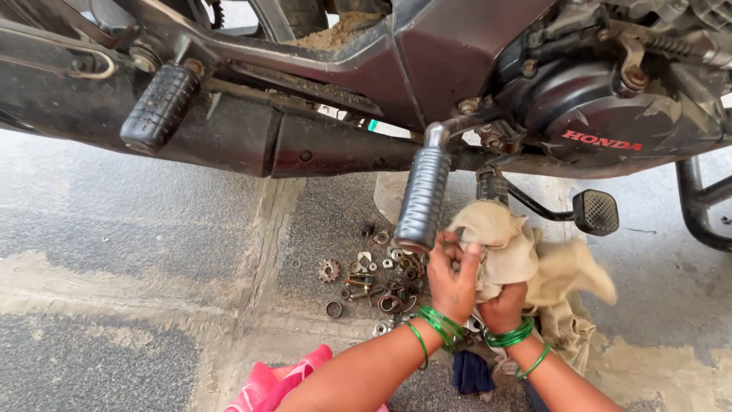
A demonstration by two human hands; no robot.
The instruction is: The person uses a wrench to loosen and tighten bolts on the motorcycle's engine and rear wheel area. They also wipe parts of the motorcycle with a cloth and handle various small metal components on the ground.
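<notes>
I saw rough grey concrete [114, 221] streaked with sandy dust, a motorcycle [457, 69] filling the top of the view. My left hand [453, 278] was clenched on the beige cloth [526, 259], and my right hand [505, 307] gripped the same cloth from below, just under the ribbed footrest [423, 197]. Washers, nuts and a small sprocket [329, 270] lay scattered on the ground beside my left hand. Pink fabric [278, 381] showed by my left forearm.
</notes>
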